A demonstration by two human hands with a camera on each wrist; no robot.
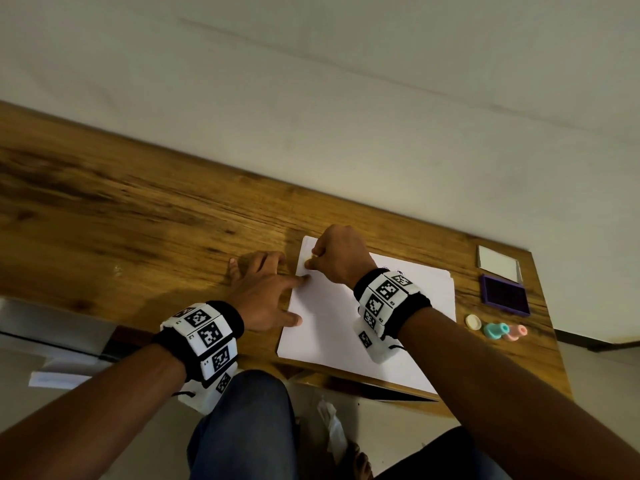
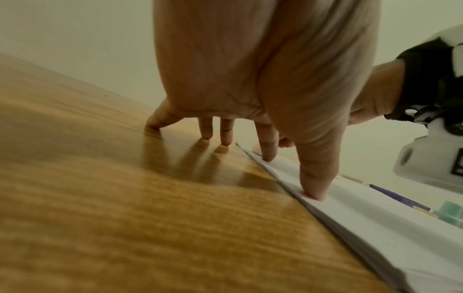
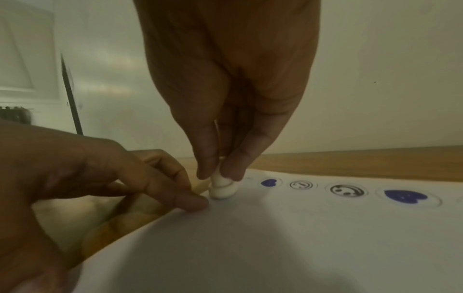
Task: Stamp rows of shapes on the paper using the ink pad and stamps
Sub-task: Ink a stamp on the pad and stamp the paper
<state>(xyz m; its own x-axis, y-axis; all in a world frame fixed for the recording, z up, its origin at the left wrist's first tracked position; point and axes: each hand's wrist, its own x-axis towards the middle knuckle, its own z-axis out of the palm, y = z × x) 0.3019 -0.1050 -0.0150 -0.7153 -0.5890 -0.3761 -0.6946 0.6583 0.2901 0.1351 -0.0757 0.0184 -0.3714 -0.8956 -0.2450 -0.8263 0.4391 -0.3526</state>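
Observation:
White paper lies on the wooden table. My right hand pinches a small cream stamp by its stem, its base down on the paper's far left corner. A row of stamped shapes, blue hearts and round faces, runs to its right. My left hand is spread, index finger and thumb pressing the paper's left edge, the other fingers on the wood. The purple ink pad lies open at the right.
The ink pad's white lid lies beyond the pad. A cream cap, a teal stamp and a pink stamp lie at the table's right, near its front edge. A wall runs behind the table.

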